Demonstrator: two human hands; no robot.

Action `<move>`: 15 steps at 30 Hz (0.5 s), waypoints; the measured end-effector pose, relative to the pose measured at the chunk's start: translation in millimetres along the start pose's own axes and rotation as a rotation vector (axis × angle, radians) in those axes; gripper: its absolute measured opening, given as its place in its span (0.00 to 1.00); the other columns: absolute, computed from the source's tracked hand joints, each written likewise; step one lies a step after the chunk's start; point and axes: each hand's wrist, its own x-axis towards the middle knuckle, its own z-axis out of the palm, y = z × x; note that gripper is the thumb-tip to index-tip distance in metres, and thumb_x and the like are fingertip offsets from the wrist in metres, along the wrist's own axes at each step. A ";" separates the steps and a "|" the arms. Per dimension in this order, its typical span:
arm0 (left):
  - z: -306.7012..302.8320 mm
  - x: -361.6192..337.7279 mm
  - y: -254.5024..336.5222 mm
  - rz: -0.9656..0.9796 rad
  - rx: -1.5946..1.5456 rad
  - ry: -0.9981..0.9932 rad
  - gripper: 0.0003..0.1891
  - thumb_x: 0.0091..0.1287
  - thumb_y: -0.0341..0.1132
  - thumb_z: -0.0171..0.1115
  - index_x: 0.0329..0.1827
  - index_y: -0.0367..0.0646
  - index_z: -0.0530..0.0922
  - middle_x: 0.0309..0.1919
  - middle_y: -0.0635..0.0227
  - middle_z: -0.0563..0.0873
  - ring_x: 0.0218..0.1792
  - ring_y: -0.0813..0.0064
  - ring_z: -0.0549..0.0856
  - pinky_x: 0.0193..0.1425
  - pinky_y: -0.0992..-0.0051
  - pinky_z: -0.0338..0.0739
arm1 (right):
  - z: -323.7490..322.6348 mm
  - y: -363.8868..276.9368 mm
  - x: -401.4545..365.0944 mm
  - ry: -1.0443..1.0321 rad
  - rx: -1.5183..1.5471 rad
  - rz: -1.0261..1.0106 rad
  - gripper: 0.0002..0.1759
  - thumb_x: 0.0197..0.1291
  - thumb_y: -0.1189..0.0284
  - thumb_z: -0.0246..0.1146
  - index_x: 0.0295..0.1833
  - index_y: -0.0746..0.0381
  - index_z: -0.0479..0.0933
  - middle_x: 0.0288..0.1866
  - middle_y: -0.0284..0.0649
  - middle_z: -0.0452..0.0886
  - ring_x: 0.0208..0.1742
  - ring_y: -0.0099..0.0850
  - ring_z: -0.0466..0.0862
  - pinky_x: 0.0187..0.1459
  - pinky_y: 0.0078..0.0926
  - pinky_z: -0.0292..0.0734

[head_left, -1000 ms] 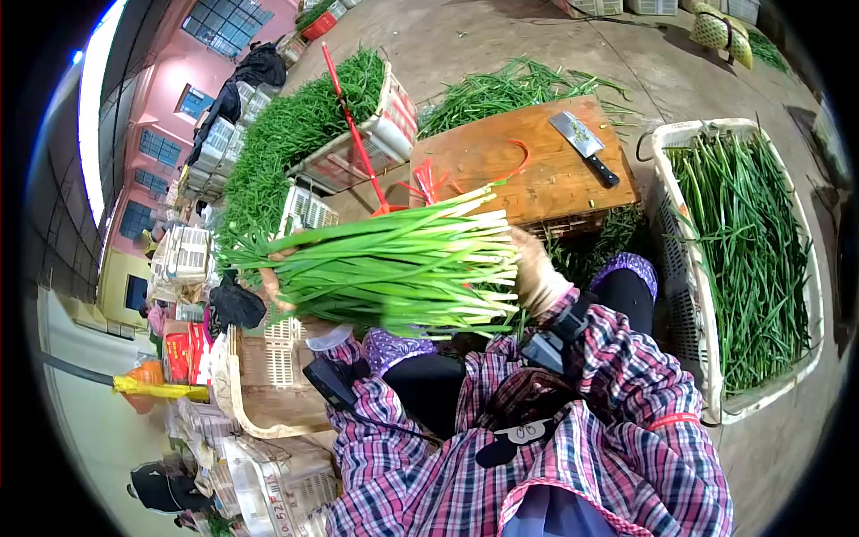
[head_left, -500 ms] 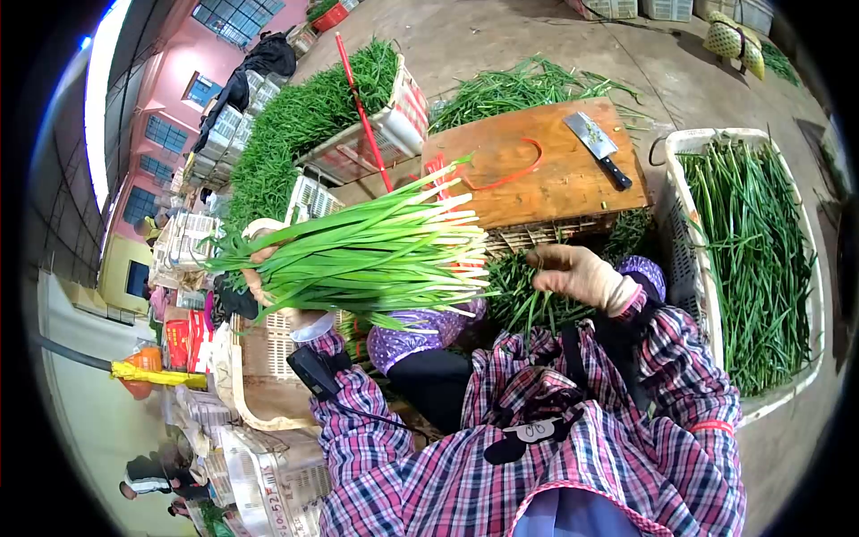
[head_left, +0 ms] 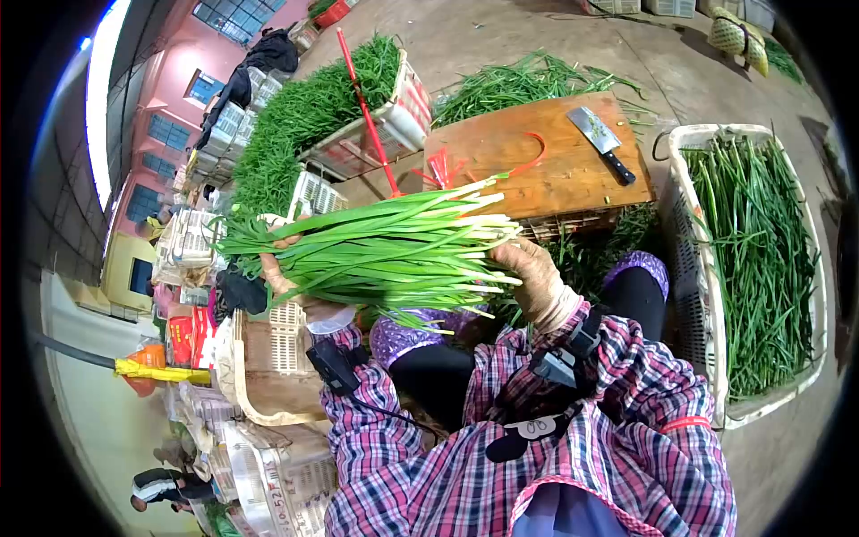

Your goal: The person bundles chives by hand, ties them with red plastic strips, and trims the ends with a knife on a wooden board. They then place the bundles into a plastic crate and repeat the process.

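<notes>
Far out past my left hand (head_left: 284, 276) stands a pink building (head_left: 170, 107) with blue windows, with stacked white crates (head_left: 183, 242) at its foot. Just under that hand sits an empty woven basket (head_left: 268, 380). My left hand is clenched around the leafy green end of a bundle of spring onions (head_left: 385, 255), which lies level across my lap from one hand to the other, white ends to the right. Above the bundle, on the far side, a tilted crate of greens (head_left: 407, 112) has a red stick (head_left: 367, 112) leaning on it. My gloved right hand (head_left: 535, 279) is cupped against the white ends; I cannot tell whether it clasps them or only presses. Beyond that hand is a wooden board (head_left: 546, 170) resting on a wicker base, with loose red bands (head_left: 443, 167) near its left edge and a cleaver (head_left: 607, 143) near its right. Further right, a white basket (head_left: 682, 268) is full of long greens. Bare grey concrete floor (head_left: 501, 36) runs behind it all.
</notes>
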 end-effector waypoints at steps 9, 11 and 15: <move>-5.1 1.9 5.5 0.218 0.509 0.309 0.18 0.70 0.53 0.48 0.38 0.49 0.76 0.41 0.71 0.81 0.51 0.67 0.78 0.72 0.50 0.57 | -50.5 -30.2 -4.5 0.102 0.110 -0.207 0.10 0.58 0.68 0.62 0.40 0.64 0.79 0.36 0.35 0.81 0.36 0.25 0.79 0.42 0.26 0.75; -9.1 2.4 13.3 0.119 0.449 0.062 0.17 0.68 0.53 0.50 0.39 0.49 0.74 0.40 0.75 0.79 0.50 0.68 0.77 0.72 0.49 0.54 | -48.5 -50.2 -19.3 0.052 -0.185 -0.141 0.10 0.58 0.68 0.63 0.39 0.64 0.79 0.34 0.34 0.81 0.34 0.23 0.78 0.39 0.23 0.75; -3.7 3.1 5.2 0.007 -0.025 -0.180 0.14 0.68 0.49 0.51 0.40 0.49 0.72 0.35 0.78 0.78 0.49 0.71 0.77 0.71 0.50 0.57 | -16.0 -49.6 -33.1 -0.203 -0.760 -0.263 0.13 0.59 0.68 0.66 0.43 0.67 0.81 0.33 0.35 0.84 0.34 0.21 0.80 0.39 0.20 0.76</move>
